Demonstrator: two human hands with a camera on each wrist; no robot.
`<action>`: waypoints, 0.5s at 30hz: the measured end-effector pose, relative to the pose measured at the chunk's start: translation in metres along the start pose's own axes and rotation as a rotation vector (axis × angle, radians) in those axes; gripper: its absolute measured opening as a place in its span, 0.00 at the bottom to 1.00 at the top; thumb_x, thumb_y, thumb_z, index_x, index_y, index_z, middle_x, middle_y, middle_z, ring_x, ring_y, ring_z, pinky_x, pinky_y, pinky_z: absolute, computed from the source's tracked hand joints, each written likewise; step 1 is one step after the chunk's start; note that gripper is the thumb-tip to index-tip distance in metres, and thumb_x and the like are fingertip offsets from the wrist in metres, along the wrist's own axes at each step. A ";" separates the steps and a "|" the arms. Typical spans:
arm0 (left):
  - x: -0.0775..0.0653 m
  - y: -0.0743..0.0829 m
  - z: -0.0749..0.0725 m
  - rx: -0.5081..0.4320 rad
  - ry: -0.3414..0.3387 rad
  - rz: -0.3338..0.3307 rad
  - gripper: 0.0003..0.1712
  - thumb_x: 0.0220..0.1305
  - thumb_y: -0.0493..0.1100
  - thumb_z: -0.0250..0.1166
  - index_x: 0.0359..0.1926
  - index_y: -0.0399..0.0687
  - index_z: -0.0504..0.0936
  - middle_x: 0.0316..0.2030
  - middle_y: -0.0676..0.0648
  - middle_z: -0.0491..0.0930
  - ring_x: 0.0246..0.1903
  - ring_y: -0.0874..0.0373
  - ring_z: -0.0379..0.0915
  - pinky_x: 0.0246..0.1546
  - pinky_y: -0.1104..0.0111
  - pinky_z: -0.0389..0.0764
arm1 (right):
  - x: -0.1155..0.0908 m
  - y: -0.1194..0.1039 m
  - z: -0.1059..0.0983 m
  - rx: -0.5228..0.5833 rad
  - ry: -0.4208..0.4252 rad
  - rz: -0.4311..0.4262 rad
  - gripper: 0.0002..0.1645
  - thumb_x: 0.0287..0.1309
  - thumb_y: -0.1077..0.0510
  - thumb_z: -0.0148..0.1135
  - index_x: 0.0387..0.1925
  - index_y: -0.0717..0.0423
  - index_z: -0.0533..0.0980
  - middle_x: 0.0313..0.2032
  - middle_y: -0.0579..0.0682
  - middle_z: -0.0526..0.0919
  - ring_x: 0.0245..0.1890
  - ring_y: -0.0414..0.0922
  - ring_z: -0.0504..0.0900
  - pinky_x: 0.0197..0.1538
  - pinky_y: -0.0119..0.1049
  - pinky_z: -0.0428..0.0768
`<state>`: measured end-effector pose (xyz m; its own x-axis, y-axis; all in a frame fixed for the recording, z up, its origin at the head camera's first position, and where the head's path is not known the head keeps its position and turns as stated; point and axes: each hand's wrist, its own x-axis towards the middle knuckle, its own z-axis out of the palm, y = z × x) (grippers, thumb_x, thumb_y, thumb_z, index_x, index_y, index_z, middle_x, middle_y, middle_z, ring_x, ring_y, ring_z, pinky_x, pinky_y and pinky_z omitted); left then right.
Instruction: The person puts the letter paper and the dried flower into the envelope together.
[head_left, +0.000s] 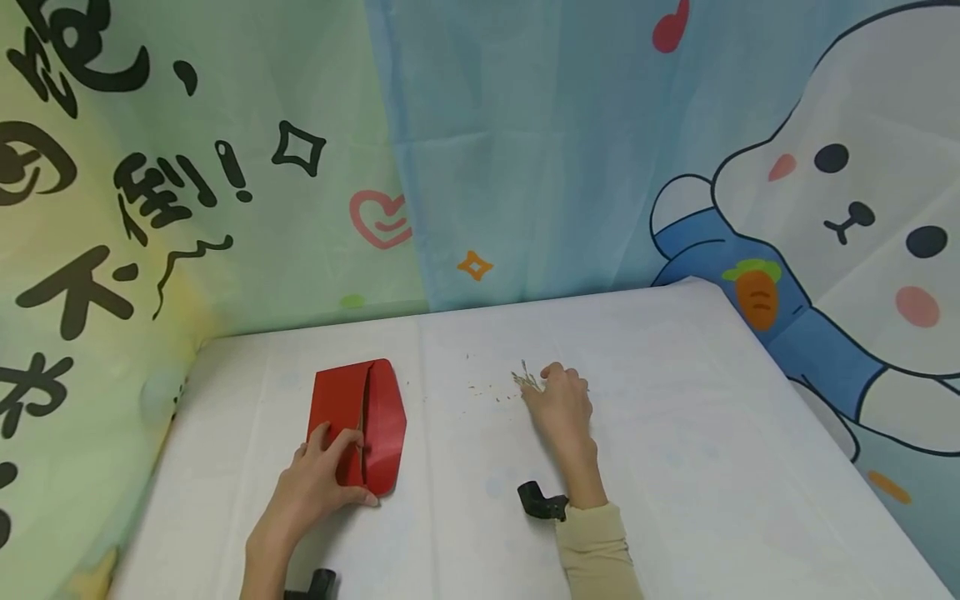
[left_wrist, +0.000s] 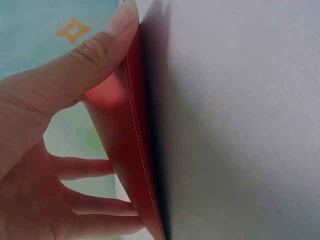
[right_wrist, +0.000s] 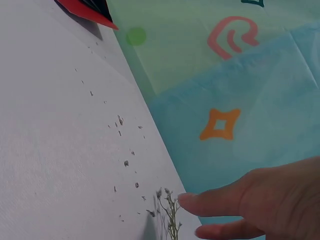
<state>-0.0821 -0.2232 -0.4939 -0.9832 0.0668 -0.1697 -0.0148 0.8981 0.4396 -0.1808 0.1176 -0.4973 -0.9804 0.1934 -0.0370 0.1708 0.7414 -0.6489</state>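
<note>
A red paper envelope (head_left: 337,400), its flap (head_left: 386,433) folded out to the right, is propped at a tilt on the left of the table. My left hand (head_left: 318,479) holds it by the near side. The thumb (left_wrist: 117,30) lies along its edge, and the fingers reach over the slit. Right of it, my right hand (head_left: 562,408) is at a small dried flower sprig (right_wrist: 172,215) with thin pale stems. The right thumb (right_wrist: 215,200) and a finger are apart, their tips beside the stems. The sprig's lower stems are cut off in the right wrist view.
A white cloth covers the table (head_left: 465,533). Small dry crumbs (right_wrist: 126,163) are scattered between the envelope and the sprig. A printed curtain (head_left: 525,167) hangs behind the table and down its left side. Black wrist cameras (head_left: 536,500) are worn on both arms.
</note>
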 end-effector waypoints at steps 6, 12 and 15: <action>0.001 0.001 -0.001 0.002 -0.005 -0.003 0.45 0.40 0.61 0.85 0.59 0.60 0.75 0.69 0.29 0.63 0.62 0.22 0.65 0.45 0.35 0.80 | 0.003 0.005 -0.005 -0.025 -0.048 0.019 0.23 0.64 0.57 0.66 0.54 0.69 0.77 0.50 0.69 0.83 0.49 0.67 0.83 0.47 0.61 0.80; -0.001 0.003 -0.002 0.009 -0.013 0.003 0.46 0.38 0.62 0.85 0.58 0.60 0.75 0.68 0.29 0.63 0.60 0.23 0.66 0.43 0.36 0.80 | 0.004 0.007 -0.004 -0.012 -0.064 0.013 0.19 0.64 0.60 0.65 0.51 0.71 0.79 0.50 0.70 0.84 0.46 0.66 0.85 0.44 0.62 0.81; -0.001 0.004 -0.002 0.009 -0.009 0.006 0.46 0.38 0.63 0.85 0.59 0.60 0.75 0.68 0.29 0.64 0.60 0.24 0.67 0.43 0.36 0.80 | 0.004 0.009 -0.003 -0.014 -0.051 0.009 0.18 0.64 0.60 0.65 0.50 0.71 0.80 0.49 0.70 0.85 0.45 0.66 0.85 0.43 0.62 0.81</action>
<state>-0.0813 -0.2207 -0.4898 -0.9816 0.0762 -0.1751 -0.0073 0.9014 0.4329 -0.1834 0.1270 -0.5006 -0.9825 0.1676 -0.0817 0.1807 0.7485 -0.6380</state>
